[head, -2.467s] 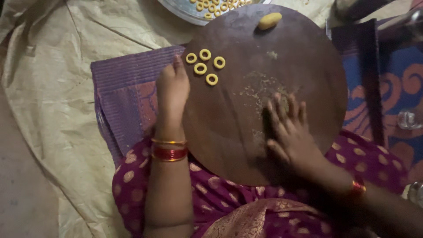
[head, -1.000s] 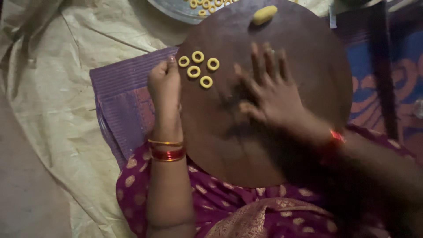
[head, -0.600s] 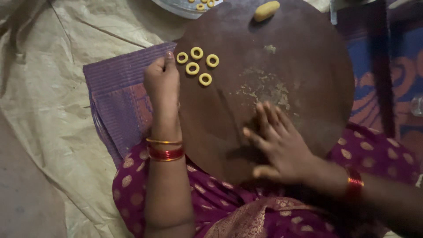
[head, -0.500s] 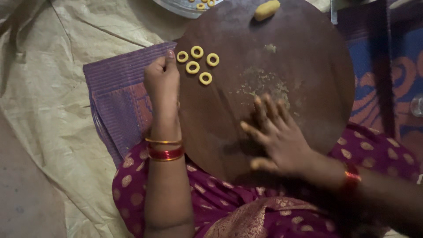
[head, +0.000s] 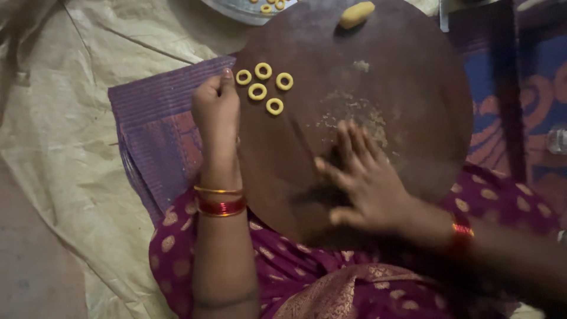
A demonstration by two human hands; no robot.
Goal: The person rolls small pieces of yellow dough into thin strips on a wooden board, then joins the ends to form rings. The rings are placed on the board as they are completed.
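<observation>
A round dark wooden board [head: 413,77] rests across my lap. Several small yellow dough rings [head: 264,87] lie in a cluster at its upper left. My left hand [head: 216,112] grips the board's left edge, thumb pointing toward the rings. My right hand [head: 363,180] lies flat, fingers spread, on the board's lower middle, pressing on something hidden under the palm. Pale crumbs [head: 354,112] are smeared just above its fingertips. A yellow dough lump [head: 356,14] sits at the board's far edge.
A plate [head: 236,7] with more yellow rings shows at the top edge. A purple striped cloth [head: 156,130] lies under the board on the left, over a cream sheet [head: 65,147]. A blue and red patterned mat [head: 531,88] lies at the right.
My right hand has slid back and forth over the board's middle, flat the whole time, and now sits near me again. My left hand has stayed on the board's edge.
</observation>
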